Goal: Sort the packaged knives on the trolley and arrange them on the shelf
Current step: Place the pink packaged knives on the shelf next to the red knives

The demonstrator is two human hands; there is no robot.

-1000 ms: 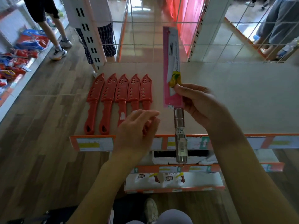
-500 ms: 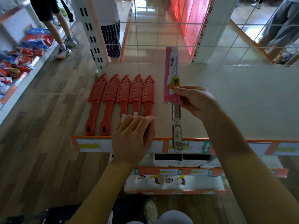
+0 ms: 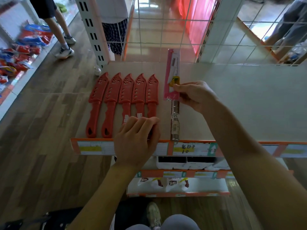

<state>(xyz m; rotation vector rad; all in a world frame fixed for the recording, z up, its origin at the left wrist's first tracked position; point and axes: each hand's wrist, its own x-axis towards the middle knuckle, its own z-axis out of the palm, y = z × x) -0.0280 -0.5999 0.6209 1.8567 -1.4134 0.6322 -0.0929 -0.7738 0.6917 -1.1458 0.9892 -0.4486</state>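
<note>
Several red sheathed knives lie side by side on the left part of the top shelf, tips pointing to the back. A knife in a pink card package with a steel handle lies just right of that row, its handle end at the shelf's front edge. My right hand pinches the lower end of the pink package. My left hand rests with bent fingers on the handles of the rightmost red knives, hiding them.
A wire grid backs the shelf between white uprights. An orange price strip runs along the front edge, with lower shelves of goods beneath. People stand at the back left and far right. Snack bags fill a low shelf at left.
The pink packaged knife has come down from a raised tilt to lie flat on the shelf beside the red knives. My left hand has settled lower onto the red handles.
</note>
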